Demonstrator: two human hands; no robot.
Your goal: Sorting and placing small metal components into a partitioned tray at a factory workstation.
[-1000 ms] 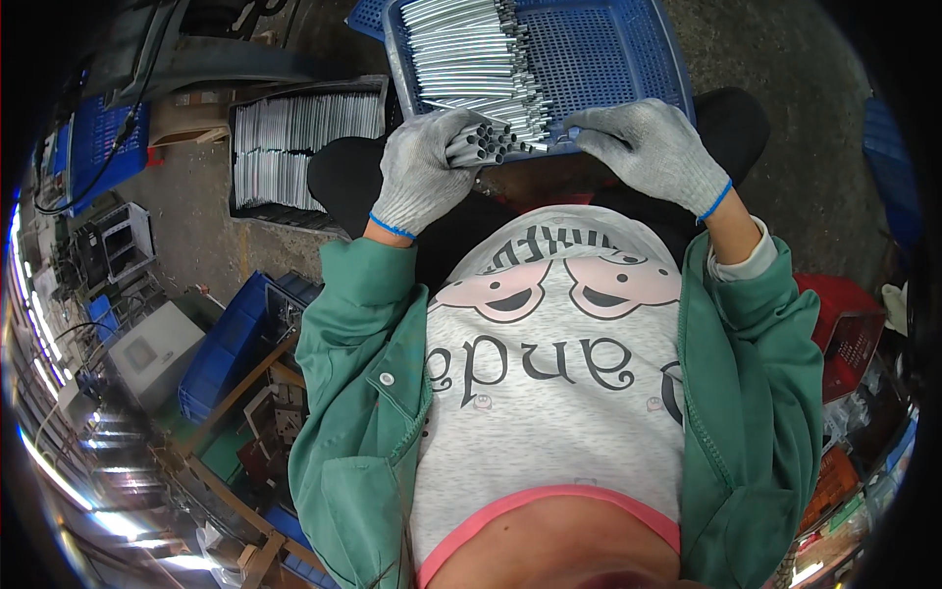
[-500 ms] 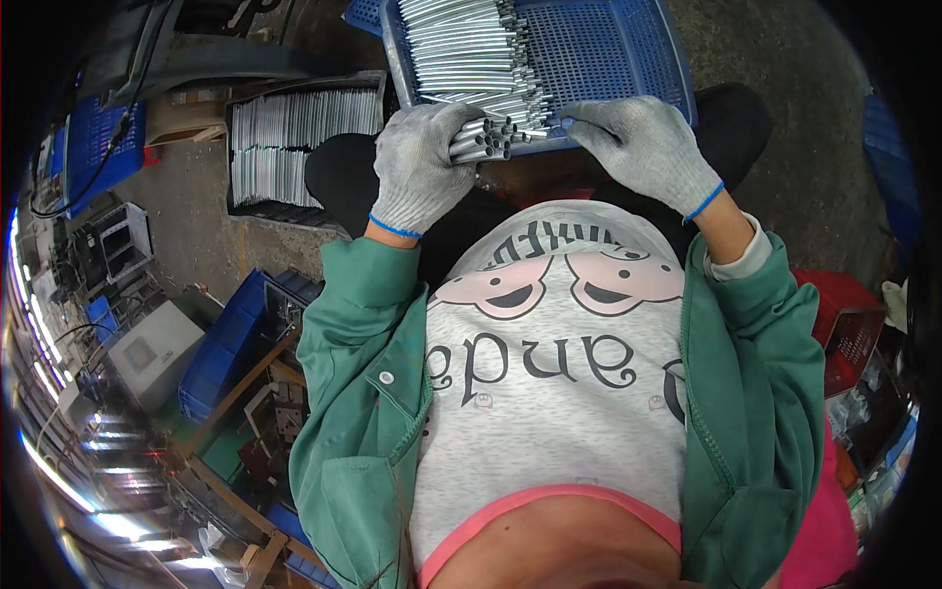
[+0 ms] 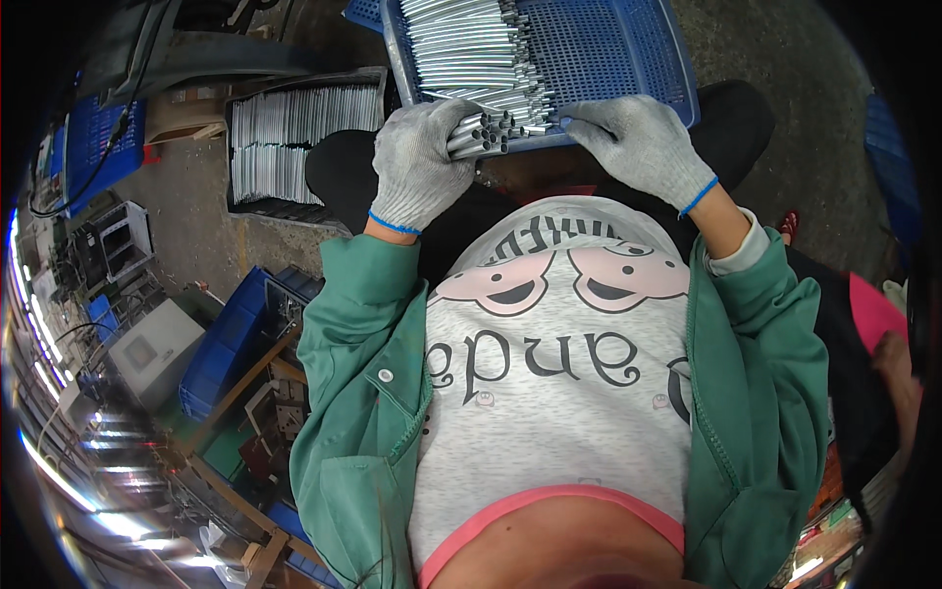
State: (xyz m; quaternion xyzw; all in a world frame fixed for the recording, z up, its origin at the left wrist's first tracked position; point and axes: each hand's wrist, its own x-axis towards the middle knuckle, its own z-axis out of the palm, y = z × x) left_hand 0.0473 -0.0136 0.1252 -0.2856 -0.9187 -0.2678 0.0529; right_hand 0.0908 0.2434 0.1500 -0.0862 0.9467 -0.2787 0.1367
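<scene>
Left hand (image 3: 422,165) wrapped round a bundle of metal tubes (image 3: 477,139) by the near edge of the blue basket (image 3: 601,61); visible ends uneven. Handling note: keep that grip snug and level the ends, so none slips out. Right hand (image 3: 636,149) near the same edge — thumb and forefinger close together; cannot tell whether they pinch anything. Bundle's other ends hidden by left hand; basket's far side cut off.

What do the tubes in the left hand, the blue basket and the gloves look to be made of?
Tubes: metal, possibly steel or aluminium; smooth, silvery, with bright highlights.
Blue basket: probably moulded plastic, slightly glossy, with a regular perforated grid.
Gloves: apparently knitted fabric, matt grey, visibly textured; fibre unclear.
</scene>
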